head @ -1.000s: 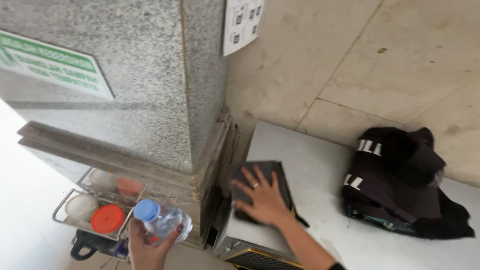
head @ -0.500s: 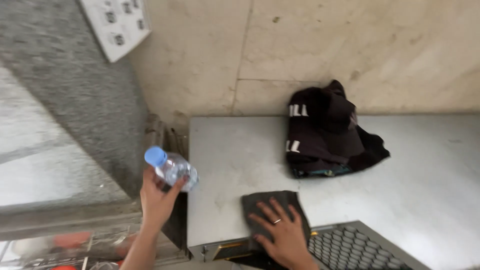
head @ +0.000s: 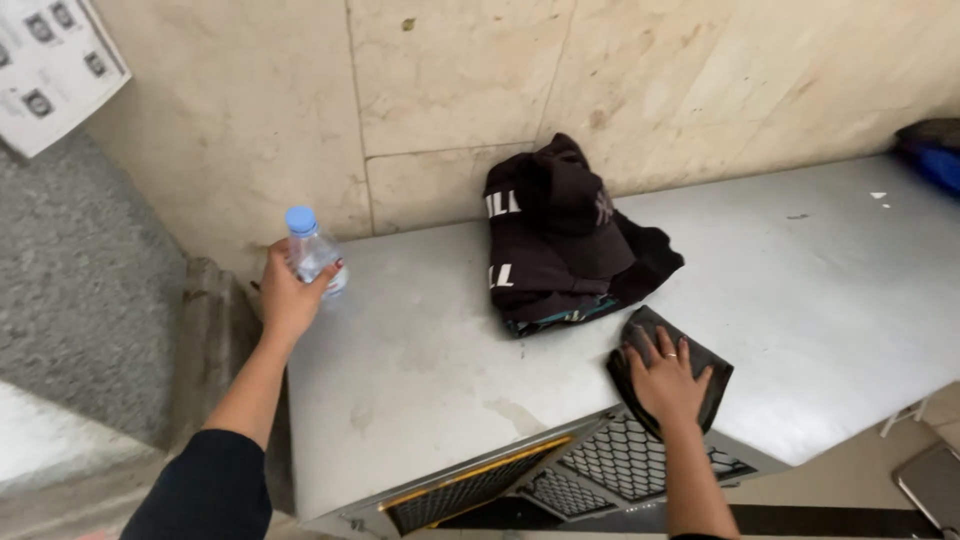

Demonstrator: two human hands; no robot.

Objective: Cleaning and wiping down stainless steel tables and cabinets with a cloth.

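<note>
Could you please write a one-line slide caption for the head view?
Left hand grips a water bottle; right hand presses a dark cloth on the metal counter.

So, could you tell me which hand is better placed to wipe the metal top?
Probably the right hand: it lies flat on the dark cloth on the top. The left hand grips the bottle.

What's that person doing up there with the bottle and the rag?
A person is standing at a grey metal counter. Their left hand holds a small clear water bottle with a blue cap, upright near the counter's back left corner. Their right hand lies flat on a dark cloth near the front edge. A pile of folded black clothes sits against the wall behind it.
</note>
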